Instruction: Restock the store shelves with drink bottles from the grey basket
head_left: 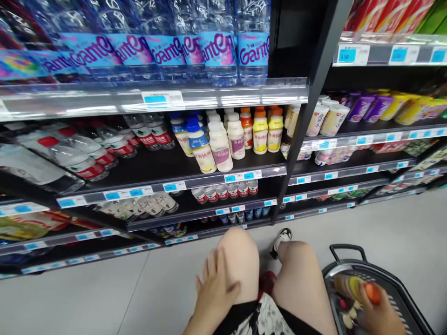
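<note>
Resting flat with fingers spread, the left hand (pixel 215 291) lies on the bare left knee (pixel 239 260), holding nothing. Right of that knee, the right hand (pixel 375 311) reaches into a dark slatted plastic shopping basket (pixel 401 288) on the smooth grey floor, fingers curled around an orange-capped yellow drink bottle (pixel 363 291); other small items beneath it are too blurred to tell. Beyond the knee, black metal shelves (pixel 167 165) carry glossy, rounded white and yellow plastic yogurt-drink bottles (pixel 237 135) with coloured caps. Farther up, clear ribbed water bottles (pixel 216 46) with blue-and-pink labels fill the top shelf.
</note>
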Demonstrator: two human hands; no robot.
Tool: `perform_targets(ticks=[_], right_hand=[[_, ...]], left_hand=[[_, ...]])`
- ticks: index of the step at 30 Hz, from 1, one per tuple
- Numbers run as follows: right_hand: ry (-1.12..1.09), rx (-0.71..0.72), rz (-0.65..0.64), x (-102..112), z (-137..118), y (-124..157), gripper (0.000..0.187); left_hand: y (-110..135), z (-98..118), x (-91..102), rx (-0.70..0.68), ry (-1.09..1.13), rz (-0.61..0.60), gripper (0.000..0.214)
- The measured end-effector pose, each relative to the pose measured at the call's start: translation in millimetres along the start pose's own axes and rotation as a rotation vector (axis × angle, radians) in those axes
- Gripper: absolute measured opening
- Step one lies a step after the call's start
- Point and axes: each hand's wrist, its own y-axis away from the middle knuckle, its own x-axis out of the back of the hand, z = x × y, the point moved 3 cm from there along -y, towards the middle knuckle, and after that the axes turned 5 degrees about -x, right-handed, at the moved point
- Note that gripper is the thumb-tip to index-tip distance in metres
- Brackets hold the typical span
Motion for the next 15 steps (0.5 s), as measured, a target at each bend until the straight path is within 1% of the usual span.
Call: perform_targets(ticks=[1, 2, 3, 4, 5, 7, 9, 10, 11, 12, 13, 14, 15], right_hand=[[0.015, 0.044, 0.055, 16, -12, 1, 0.037], [0.024, 0.127, 0.107, 34, -30, 6, 0.042], [0.004, 0.236, 0.121, 51, -50, 14, 0.046], [-0.040, 0.336, 0.135, 69, -73, 26, 0.048], [-0.094, 0.425, 0.184, 87, -95, 41, 0.051], [-0.212, 0.624, 0.216, 117, -139, 78, 0.049], [-0.304, 0.756, 0.243, 139, -172, 117, 0.040], [-0.381, 0.788, 0.241, 146, -184, 134, 0.036], [-0.494, 0.804, 0.236, 151, -194, 149, 0.032], [-0.625, 0.806, 0.214, 153, -202, 161, 0.030], [-0.762, 0.791, 0.170, 151, -208, 169, 0.028], [-0.890, 0.759, 0.093, 145, -214, 174, 0.026], [-0.992, 0.706, -0.017, 136, -220, 176, 0.025]], left_hand=[[-1, 17, 6.1, -0.074, 0.020, 0.045, 0.088], [-1, 36, 11.6, -0.176, 0.065, 0.103, 0.083], [0, 54, 15.0, -0.283, 0.128, 0.138, 0.081], [0, 72, 16.4, -0.388, 0.192, 0.146, 0.078], [1, 87, 15.3, -0.486, 0.257, 0.107, 0.077], [2, 108, 9.7, -0.616, 0.404, -0.017, 0.083], [0, 115, 3.3, -0.682, 0.624, -0.185, 0.092], [-1, 114, 0.4, -0.671, 0.778, -0.298, 0.091], [-2, 112, -2.3, -0.624, 0.951, -0.432, 0.086], [-2, 109, -4.9, -0.544, 1.122, -0.582, 0.079], [0, 106, -7.3, -0.448, 1.265, -0.753, 0.078], [3, 104, -9.1, -0.361, 1.363, -0.935, 0.082], [9, 103, -10.3, -0.303, 1.406, -1.129, 0.089]])
